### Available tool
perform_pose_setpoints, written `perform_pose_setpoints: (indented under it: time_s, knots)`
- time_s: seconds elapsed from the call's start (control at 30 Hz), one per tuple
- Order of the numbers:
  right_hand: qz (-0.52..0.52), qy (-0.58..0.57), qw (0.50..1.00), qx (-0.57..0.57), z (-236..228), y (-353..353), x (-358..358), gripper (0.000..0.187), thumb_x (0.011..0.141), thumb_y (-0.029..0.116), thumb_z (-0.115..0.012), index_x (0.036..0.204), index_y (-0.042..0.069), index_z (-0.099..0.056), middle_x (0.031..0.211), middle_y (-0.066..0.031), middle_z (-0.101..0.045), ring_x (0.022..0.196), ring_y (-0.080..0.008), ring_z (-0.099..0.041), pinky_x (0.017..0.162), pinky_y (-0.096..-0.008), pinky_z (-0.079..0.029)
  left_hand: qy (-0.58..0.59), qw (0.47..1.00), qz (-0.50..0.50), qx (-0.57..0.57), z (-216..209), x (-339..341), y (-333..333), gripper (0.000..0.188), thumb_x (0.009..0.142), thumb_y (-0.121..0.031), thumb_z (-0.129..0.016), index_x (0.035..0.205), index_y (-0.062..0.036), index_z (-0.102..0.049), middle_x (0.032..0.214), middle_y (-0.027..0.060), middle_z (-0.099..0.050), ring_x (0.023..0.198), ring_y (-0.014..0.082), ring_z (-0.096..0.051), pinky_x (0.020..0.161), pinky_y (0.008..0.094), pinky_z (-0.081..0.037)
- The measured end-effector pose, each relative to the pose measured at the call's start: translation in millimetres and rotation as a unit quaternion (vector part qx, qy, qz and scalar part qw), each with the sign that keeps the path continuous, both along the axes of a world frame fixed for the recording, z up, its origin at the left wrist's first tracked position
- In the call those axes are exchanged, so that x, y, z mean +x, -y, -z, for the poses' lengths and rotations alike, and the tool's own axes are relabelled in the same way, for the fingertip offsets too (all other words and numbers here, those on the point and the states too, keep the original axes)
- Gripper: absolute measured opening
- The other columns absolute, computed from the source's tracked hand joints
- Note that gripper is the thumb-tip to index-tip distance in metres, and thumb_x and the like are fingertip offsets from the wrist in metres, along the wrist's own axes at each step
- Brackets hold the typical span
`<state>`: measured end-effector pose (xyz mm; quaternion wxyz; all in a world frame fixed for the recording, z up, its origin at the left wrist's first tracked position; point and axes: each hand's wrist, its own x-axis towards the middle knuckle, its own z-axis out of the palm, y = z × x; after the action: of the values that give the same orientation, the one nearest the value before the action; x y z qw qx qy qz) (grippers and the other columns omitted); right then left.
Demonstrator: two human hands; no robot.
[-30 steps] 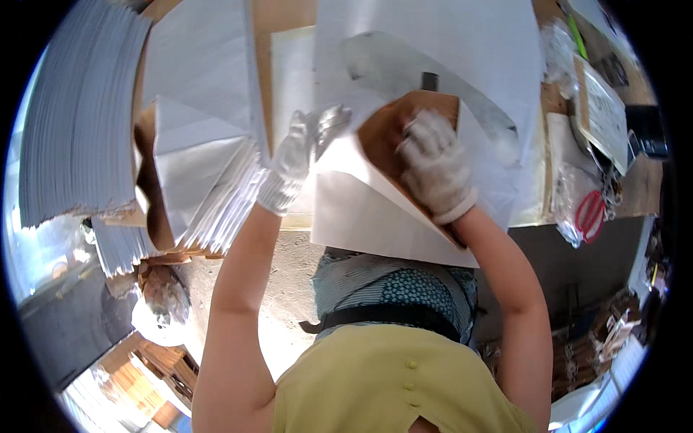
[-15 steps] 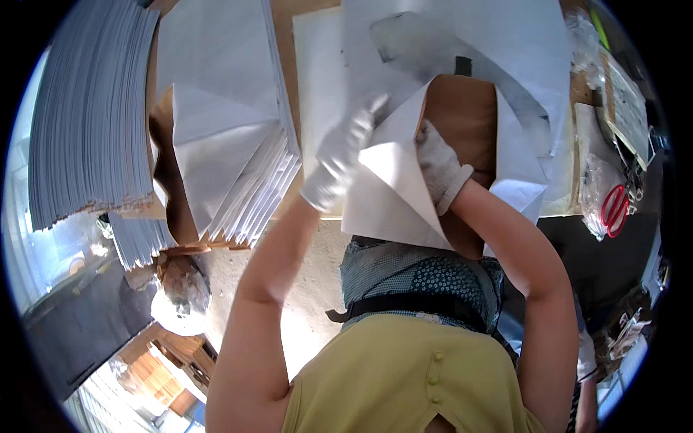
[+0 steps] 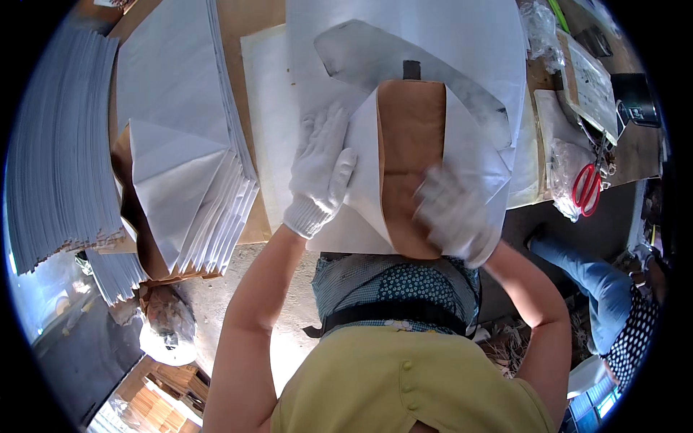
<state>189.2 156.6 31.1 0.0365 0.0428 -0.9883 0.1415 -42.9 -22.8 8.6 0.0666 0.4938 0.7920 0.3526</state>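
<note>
A large white paper bag (image 3: 346,234) with a brown inner layer (image 3: 411,130) lies at the table's near edge, its end spread into folded flaps. My left hand (image 3: 321,162), in a white knit glove, rests flat on the white flap left of the brown strip, fingers stretched out. My right hand (image 3: 458,213), gloved too, is over the lower right part of the brown strip and the right flap. Motion smears its fingers. Beyond the bag's end lies a grey curved template-like piece (image 3: 361,50) with a small dark tab (image 3: 411,70).
Left stand a tall stack of grey-white sheets (image 3: 58,144) and a pile of folded white paper bags (image 3: 173,79). At right are red-handled scissors (image 3: 586,189), clear plastic wrapping (image 3: 565,169) and a clipboard-like board (image 3: 588,79). Another person's jeans-clad leg (image 3: 577,274) shows at lower right.
My right hand has come out from inside the bag's opening onto its right side. The brown layer now lies flatter. My left hand has settled flat on the flap. The view has shifted right.
</note>
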Motion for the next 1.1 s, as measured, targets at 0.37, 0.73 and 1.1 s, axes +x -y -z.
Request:
perform_pose_setpoints:
  time_s: [0.37,0.73,1.1]
  knots:
    - [-0.227,0.02,0.958,-0.173,9.0,15.3,-2.3,0.061,0.054,0.033,-0.083,0.111,0.012,-0.074,0.136,-0.0008,-0.065,0.144,-0.0305,-0.047,0.128,-0.052,-0.033,-0.158,0.982,0.013,-0.099,4.0,7.4,-6.0,0.069,0.102,-0.039,-0.054,0.154,0.0062,-0.046,0.157,0.0299,-0.048,0.151,0.045,-0.041,0.128,0.0542,-0.024]
    - [-0.076,-0.12,0.99,-0.02,17.1,-33.6,-6.4,0.058,0.075,0.028,-0.078,0.13,0.012,-0.07,0.144,-0.0119,-0.06,0.14,-0.0343,-0.052,0.121,-0.0531,-0.041,-0.108,0.988,0.044,-0.104,-9.2,28.2,-49.2,0.08,0.1,-0.046,-0.061,0.157,0.0049,-0.039,0.166,0.0266,-0.036,0.155,0.0438,-0.031,0.131,0.052,-0.019]
    - [0.134,-0.129,0.982,0.024,-27.7,-24.5,-87.5,0.051,0.091,0.032,-0.068,0.134,0.005,-0.067,0.138,-0.0144,-0.063,0.138,-0.036,-0.052,0.118,-0.0502,-0.039,-0.069,0.984,0.0,-0.163,-17.3,42.4,-67.8,0.092,0.096,-0.055,-0.063,0.16,0.0042,-0.034,0.167,0.0283,-0.031,0.157,0.0452,-0.025,0.131,0.0494,-0.016]
